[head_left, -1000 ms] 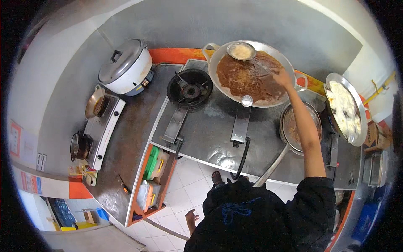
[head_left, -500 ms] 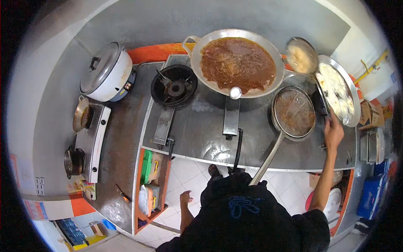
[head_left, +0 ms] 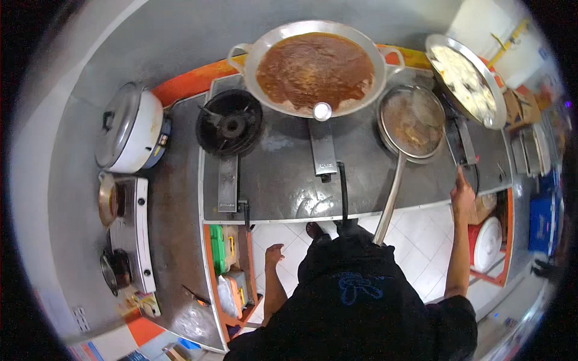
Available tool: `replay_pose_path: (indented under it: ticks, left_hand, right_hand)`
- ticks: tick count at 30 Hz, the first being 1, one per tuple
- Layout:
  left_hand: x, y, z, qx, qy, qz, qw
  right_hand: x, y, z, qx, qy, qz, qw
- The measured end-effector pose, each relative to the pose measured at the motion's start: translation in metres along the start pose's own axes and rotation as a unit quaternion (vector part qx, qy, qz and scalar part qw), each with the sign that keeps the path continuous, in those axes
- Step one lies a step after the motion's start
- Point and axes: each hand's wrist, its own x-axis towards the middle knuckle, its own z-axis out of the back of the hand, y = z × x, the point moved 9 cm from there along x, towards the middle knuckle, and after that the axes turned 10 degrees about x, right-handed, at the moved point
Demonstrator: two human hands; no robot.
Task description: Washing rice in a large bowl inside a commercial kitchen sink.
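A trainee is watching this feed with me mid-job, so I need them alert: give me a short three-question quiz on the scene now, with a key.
1. Multiple choice: what does the wide, two-handled silver metal wok contain? A) white rice; B) brown liquid; C) green leaves.
2. True or false: a pot sits on the round black metal burner to the left of the wok.
3. Short answer: which of the person's hands is nearer the shallow, round silver metal pan of pale food?

Key: 1. B. 2. False; the burner is bare. 3. The right hand; the left hand is well over to the left.
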Motion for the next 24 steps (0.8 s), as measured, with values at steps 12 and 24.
replay_pose_path:
  ticks: [12,24]
  left_hand:
    - [0.019,-0.182,-0.036,-0.068,0.197,-0.068,0.976]
    - [0.051,-0.278,-0.06,-0.131,0.067,-0.003,0.989]
  right_hand:
    - [-0.054,0.022,-0.139,0.524,0.205,-0.337,0.755]
    - [-0.15,-0.026,-0.191,0.645,0.255,-0.371,0.617]
